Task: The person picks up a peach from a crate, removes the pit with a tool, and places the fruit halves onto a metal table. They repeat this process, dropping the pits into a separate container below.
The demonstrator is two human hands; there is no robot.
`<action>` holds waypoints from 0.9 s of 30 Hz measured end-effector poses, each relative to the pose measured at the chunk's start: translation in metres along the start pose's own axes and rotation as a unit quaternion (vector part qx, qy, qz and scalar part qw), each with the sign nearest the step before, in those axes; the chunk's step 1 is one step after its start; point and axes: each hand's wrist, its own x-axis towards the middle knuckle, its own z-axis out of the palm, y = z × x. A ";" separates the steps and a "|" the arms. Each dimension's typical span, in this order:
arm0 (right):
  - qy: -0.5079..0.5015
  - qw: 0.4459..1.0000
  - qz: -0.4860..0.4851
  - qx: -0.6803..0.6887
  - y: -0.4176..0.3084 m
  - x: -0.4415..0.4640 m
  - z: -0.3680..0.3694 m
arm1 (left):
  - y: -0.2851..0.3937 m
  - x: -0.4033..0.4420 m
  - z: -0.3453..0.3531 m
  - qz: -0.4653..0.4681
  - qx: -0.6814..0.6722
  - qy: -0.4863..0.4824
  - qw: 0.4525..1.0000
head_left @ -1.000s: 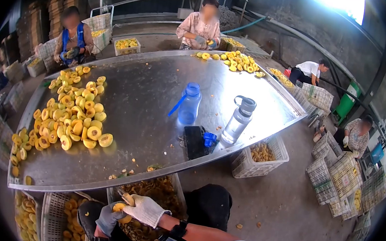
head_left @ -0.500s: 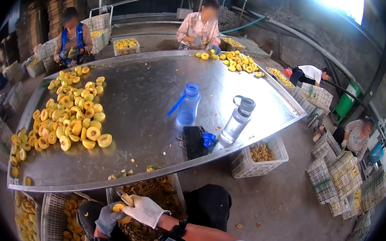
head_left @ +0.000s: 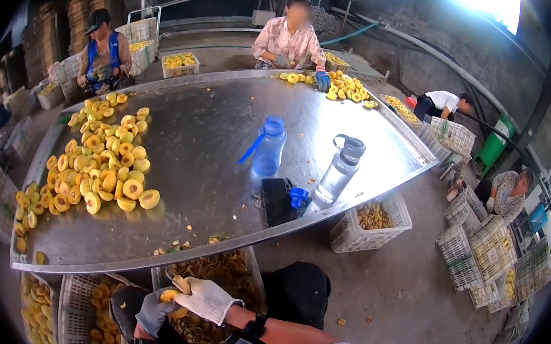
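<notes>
Fruit piece [head_left: 168,295] in hand, beside the metal table [head_left: 200,137]
Your left hand [head_left: 152,312] grips the yellow fruit piece; your right hand [head_left: 207,301], just beside it, closes around a tan handle [head_left: 182,285]; both sit above a crate [head_left: 256,275] of brownish scraps [head_left: 231,277].

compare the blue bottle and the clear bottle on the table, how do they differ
The blue bottle is tinted blue; the clear bottle is colourless.
The blue bottle's top is uncapped, while the clear bottle wears a dark lid.
The blue bottle has a strap slanting off its side; the clear bottle has a loop at its lid.
Both are see-through and stand on the metal table.
</notes>
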 end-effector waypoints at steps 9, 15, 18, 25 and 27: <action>0.082 0.986 -0.129 -0.067 0.017 0.003 0.016 | 0.002 0.002 0.003 0.067 0.012 0.004 0.998; 0.031 0.984 0.055 0.166 -0.020 -0.001 -0.006 | -0.008 0.002 -0.008 0.039 -0.003 0.044 0.998; 0.089 0.981 0.003 0.173 -0.020 -0.003 0.001 | 0.007 -0.004 0.004 0.048 -0.078 0.035 0.995; 0.018 0.983 0.039 0.179 -0.024 -0.001 -0.001 | -0.001 0.003 0.001 0.154 -0.149 0.114 0.970; -0.024 0.976 0.100 0.193 -0.032 -0.004 -0.002 | 0.005 -0.003 0.004 0.167 -0.182 0.100 0.964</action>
